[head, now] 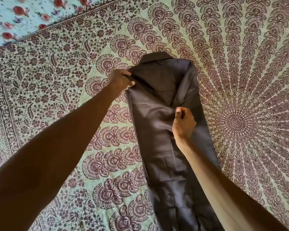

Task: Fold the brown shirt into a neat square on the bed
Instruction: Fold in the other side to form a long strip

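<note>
One bed (240, 64), spread in paisley print, fills the view. The brown shirt (157, 127) lies lengthwise along its middle, collar toward the far edge, both sides folded inward into a long strip. The left hand (119, 80) has its grip clamped on the shirt's left shoulder fold, fingers curled round the cloth. The right hand (183, 124) pinches a fold at mid-shirt between thumb and curled fingers.
</note>
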Motion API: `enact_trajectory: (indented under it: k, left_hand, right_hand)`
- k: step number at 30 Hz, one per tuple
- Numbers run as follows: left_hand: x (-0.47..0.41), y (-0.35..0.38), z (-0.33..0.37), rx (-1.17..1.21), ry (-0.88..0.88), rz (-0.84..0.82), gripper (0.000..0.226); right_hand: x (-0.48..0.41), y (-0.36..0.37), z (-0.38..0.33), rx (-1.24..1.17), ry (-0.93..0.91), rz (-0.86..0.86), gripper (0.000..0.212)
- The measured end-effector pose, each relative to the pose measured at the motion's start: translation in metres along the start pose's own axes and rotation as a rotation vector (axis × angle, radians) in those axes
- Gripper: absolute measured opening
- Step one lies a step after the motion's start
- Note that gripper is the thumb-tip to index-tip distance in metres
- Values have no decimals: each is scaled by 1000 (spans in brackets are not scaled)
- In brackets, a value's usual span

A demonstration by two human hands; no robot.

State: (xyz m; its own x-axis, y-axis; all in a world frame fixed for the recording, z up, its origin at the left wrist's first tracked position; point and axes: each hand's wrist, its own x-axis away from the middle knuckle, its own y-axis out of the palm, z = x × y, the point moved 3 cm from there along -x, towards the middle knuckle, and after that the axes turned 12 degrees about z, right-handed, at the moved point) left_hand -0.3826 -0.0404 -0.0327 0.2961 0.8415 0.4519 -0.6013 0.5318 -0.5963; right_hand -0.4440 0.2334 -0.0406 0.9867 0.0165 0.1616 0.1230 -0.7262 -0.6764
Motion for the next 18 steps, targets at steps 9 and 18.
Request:
enact_trajectory:
  k: [9,18]
  left_hand:
    - [49,4,-38,33,-168,431,16]
    - [199,37,-99,-97,-20,395,19]
  right_hand:
    - [6,-9,11,-43,-4,-49,29]
    - [51,-50,61,121,-147,-117,32]
